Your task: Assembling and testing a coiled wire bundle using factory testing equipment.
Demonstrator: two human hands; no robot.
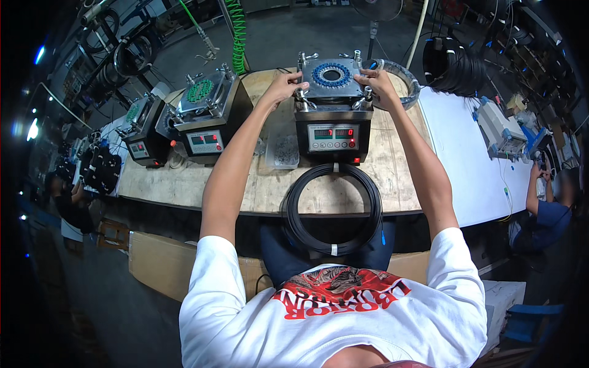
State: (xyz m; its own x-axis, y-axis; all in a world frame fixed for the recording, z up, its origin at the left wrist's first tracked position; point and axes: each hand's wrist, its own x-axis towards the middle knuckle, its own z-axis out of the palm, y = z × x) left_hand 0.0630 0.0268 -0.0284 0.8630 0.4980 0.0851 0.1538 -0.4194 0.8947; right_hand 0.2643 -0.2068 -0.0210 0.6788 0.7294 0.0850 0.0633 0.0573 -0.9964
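Observation:
In front of me stands a black polishing machine (pixel 333 132) with a lit panel of red digits. On its top lies a square metal plate (pixel 314 90) carrying a ring of blue connectors (pixel 332 65) around a dark centre hole. Metal clamp posts rise at its corners. My left hand (pixel 284 89) grips the plate's left edge, thumb on top. At the right edge, my right hand (pixel 378 84) holds it the same way. The undersides of the fingers are hidden. A coil of black cable (pixel 293 211) hangs over the table's front edge, partly against my lap.
Two similar machines with green rings, a nearer one (pixel 205 116) and a farther one (pixel 141 132), stand to the left. A clear plastic tub (pixel 283 152) sits beside my machine. Behind it lies a wrapped cable coil (pixel 410 92). Other people work at both sides.

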